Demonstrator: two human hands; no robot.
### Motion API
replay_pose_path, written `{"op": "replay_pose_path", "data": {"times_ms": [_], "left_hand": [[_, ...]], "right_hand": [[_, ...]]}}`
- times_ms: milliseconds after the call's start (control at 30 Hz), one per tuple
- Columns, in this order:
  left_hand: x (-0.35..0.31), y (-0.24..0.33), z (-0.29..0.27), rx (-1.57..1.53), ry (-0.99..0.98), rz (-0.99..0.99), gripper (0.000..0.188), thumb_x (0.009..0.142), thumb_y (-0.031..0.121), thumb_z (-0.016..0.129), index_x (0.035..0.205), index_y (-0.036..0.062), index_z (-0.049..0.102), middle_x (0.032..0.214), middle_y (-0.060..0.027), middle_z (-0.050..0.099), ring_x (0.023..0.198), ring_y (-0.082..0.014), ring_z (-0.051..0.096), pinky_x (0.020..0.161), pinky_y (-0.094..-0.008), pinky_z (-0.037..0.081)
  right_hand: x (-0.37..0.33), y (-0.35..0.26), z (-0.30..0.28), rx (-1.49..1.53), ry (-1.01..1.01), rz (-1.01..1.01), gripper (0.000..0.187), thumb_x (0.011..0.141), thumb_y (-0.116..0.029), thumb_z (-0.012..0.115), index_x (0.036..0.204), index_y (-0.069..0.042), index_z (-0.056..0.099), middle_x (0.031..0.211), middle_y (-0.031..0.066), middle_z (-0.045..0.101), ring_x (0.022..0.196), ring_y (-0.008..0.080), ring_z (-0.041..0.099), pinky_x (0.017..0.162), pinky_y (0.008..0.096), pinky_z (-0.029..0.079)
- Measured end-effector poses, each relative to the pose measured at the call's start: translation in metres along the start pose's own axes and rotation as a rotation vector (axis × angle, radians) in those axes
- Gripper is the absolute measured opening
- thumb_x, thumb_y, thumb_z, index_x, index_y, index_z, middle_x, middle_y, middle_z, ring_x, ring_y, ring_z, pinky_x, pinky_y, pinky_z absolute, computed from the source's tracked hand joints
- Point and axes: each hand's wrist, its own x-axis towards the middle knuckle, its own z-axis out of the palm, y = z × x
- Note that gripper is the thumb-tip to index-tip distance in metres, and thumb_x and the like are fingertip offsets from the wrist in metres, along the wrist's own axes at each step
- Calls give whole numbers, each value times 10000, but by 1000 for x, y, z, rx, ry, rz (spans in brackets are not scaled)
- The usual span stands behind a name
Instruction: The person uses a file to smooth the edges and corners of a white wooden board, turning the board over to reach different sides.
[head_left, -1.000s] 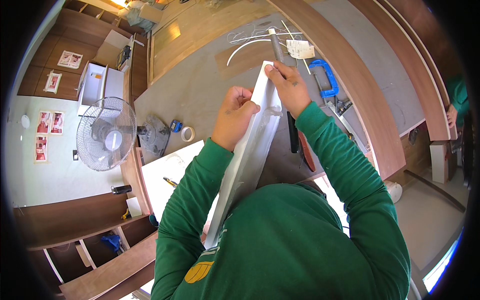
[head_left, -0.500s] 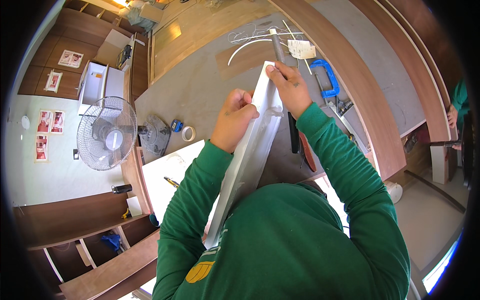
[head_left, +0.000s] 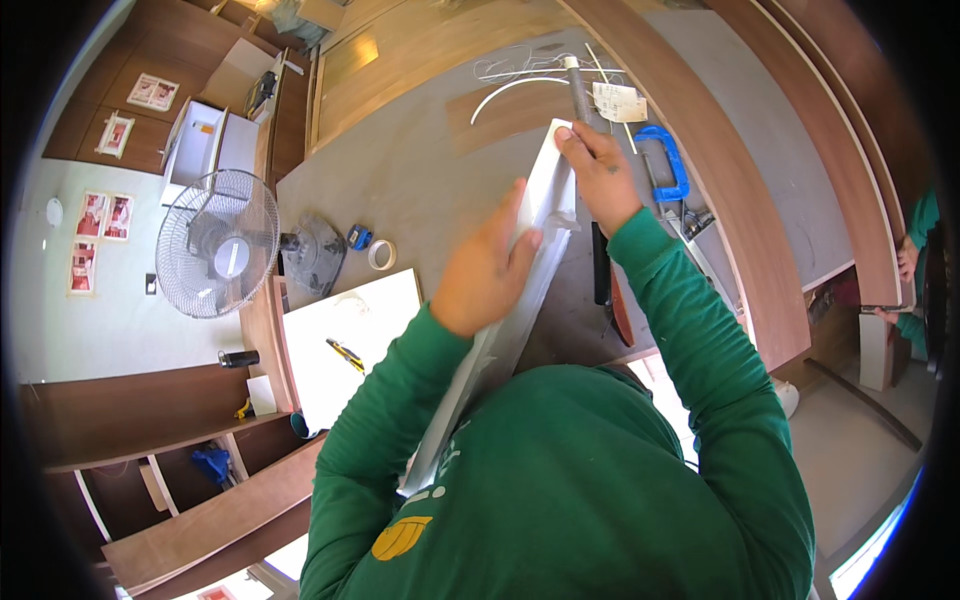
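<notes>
A long white board (head_left: 553, 165) slants from my belly up to the middle of the view, with crumpled translucent film (head_left: 563, 219) along its right side. My right hand (head_left: 608, 178) grips the board's far end, thumb on its top face. Lower down, my left hand (head_left: 488, 270) straddles the edge, its fingers stretched along the left side and its thumb on the near face. That hand is smeared by motion. The board's lower end rests against my green shirt. Beyond the right hand lies a grey tube (head_left: 578, 95) on the worktop.
A blue clamp (head_left: 683, 165) lies right of my hands, beside a long brown panel (head_left: 715, 170). On the left are a fan (head_left: 218, 245), a tape roll (head_left: 381, 255), a tape measure (head_left: 359, 237) and a cutter knife (head_left: 345, 354) on a white sheet (head_left: 310, 345). Another person's hand (head_left: 908, 260) shows far right.
My left hand has gone from a pinch on the board's edge to fingers stretched along it. The right hand keeps its hold at the far end. The view has shifted slightly.
</notes>
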Motion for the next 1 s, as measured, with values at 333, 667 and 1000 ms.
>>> {"op": "replay_pose_path", "data": {"times_ms": [333,667,1000], "left_hand": [[-112,25,-38,348,-30,-28,522,949,55,651,1461,114,568,1518,-213,515,1000,-343,692,872,-391,564],[-122,19,-35,193,36,-166,733,886,86,704,1556,68,407,1413,-268,587,939,-404,697,842,-416,581],[-79,-7,-41,-424,-195,-263,855,814,49,604,1604,8,279,1350,-239,594,1223,-282,600,1032,-341,461]], "right_hand": [[-32,-30,-32,-82,10,-265,506,1026,-174,613,1499,-30,506,1388,185,608,1232,241,582,1056,350,453],[-162,-49,-40,-281,-475,-273,473,983,10,570,1453,-46,568,1078,145,654,950,236,628,882,312,499],[-198,-28,-7,-86,-458,-39,290,1028,-193,632,1254,-14,598,985,145,669,847,275,649,810,341,517]]}}
